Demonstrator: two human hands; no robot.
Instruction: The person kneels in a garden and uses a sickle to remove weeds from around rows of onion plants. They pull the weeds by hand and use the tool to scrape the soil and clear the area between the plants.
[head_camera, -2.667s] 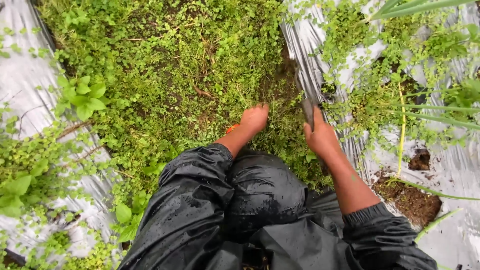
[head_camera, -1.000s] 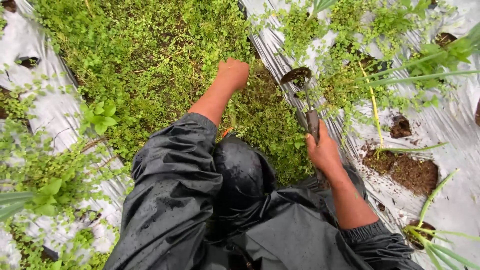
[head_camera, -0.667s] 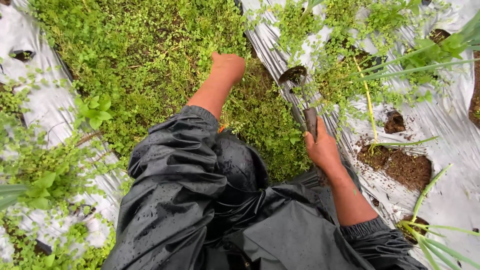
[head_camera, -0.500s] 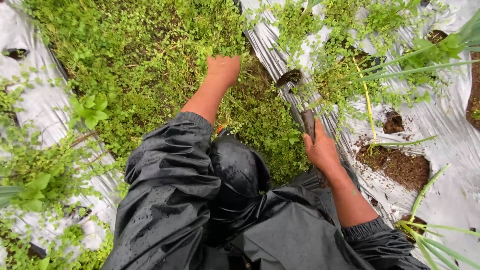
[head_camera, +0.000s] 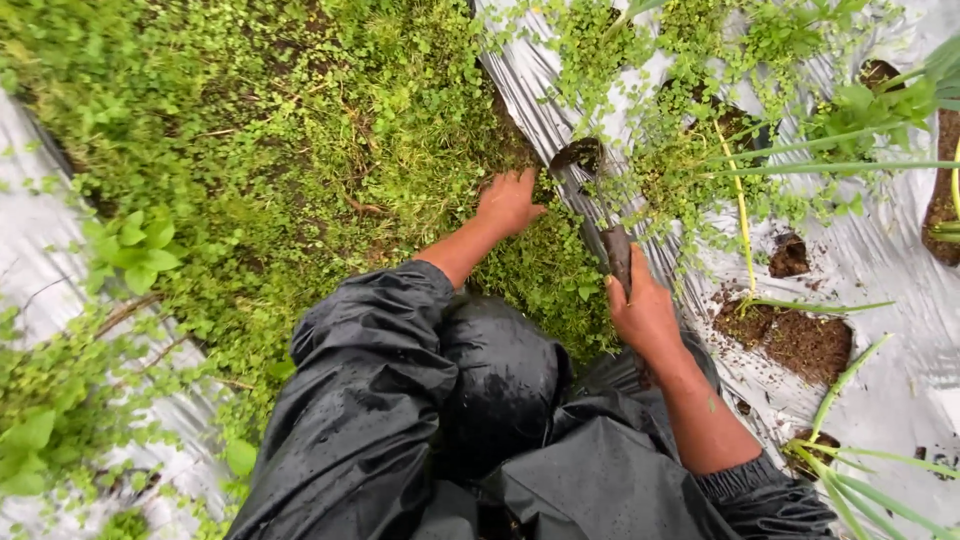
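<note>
- Our right hand (head_camera: 645, 315) is closed around the wooden handle of a small hand hoe (head_camera: 604, 215), fingers wrapped fully about it, thumb side up.
- From that hand the hoe's handle runs up and away, and its dark, soil-caked blade (head_camera: 578, 155) sits at the far end, touching the edge of the silver plastic mulch (head_camera: 540, 90).
- Our left hand (head_camera: 508, 200) lies just left of the blade, fingers spread and pressed down into the low green weeds (head_camera: 330, 130); we cannot tell whether it has a clump gripped or only rests on them.
- The weeds fill the furrow from the left hand outward to the far left and also reach under the right hand.
- Right of the right hand the silver plastic mulch carries planting holes with bare brown soil (head_camera: 800, 340) and long green onion-like leaves (head_camera: 800, 170).
- Below both hands are our wet black rain sleeves and trousers (head_camera: 400, 400).
- Far left of the left hand lies another strip of silver mulch (head_camera: 40, 250), partly overgrown.
</note>
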